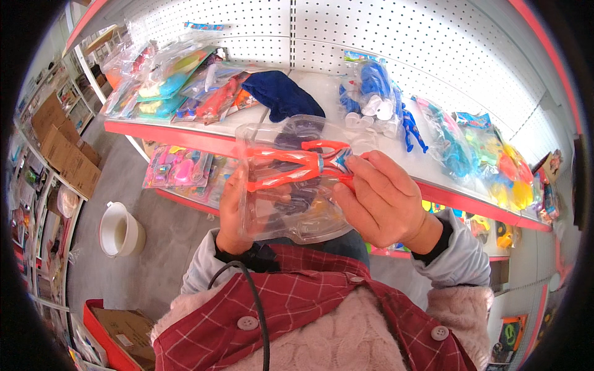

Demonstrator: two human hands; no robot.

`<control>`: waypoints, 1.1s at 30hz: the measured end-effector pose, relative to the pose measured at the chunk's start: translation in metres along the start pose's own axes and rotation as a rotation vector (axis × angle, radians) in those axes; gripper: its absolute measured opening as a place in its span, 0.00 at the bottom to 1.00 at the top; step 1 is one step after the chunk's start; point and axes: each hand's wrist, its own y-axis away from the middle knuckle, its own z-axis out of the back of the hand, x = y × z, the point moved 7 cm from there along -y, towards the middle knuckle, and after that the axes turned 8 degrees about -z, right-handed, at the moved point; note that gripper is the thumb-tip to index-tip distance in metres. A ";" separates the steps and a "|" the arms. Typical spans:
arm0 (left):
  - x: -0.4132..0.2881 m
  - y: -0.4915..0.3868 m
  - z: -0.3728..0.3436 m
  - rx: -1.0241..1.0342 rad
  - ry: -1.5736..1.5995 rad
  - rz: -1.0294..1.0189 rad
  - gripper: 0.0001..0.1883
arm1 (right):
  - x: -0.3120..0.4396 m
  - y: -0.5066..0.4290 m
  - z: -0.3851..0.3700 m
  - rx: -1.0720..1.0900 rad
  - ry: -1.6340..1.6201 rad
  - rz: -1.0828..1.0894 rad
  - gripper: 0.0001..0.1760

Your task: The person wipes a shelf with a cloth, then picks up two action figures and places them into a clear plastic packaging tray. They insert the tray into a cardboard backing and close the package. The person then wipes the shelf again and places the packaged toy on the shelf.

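Note:
My left hand [233, 211] grips the left edge of a clear plastic blister tray [297, 227], held before my chest. Over the tray lies a red toy action figure [287, 169] with white and blue markings, its legs pointing left. The fingers of my right hand [383, 201] pinch the figure near its upper body and hide its head. Behind the tray, a dark blue cloth [283, 95] rests on the white shelf. A small blue figure [412, 127] lies on the shelf farther right, beside bagged blue and white toys [373, 92].
Packaged toys [162, 88] are heaped on the shelf's left part, and colourful bagged toys [492, 157] on its right. The shelf's red front edge [171, 137] runs before me. A white bucket [121, 229] stands on the floor at left, near cardboard boxes [69, 157]. A pegboard [260, 41] backs the shelf.

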 end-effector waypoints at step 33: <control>0.028 0.002 -0.001 0.123 0.160 0.113 0.28 | -0.069 0.004 -0.030 0.569 -0.696 -0.276 0.25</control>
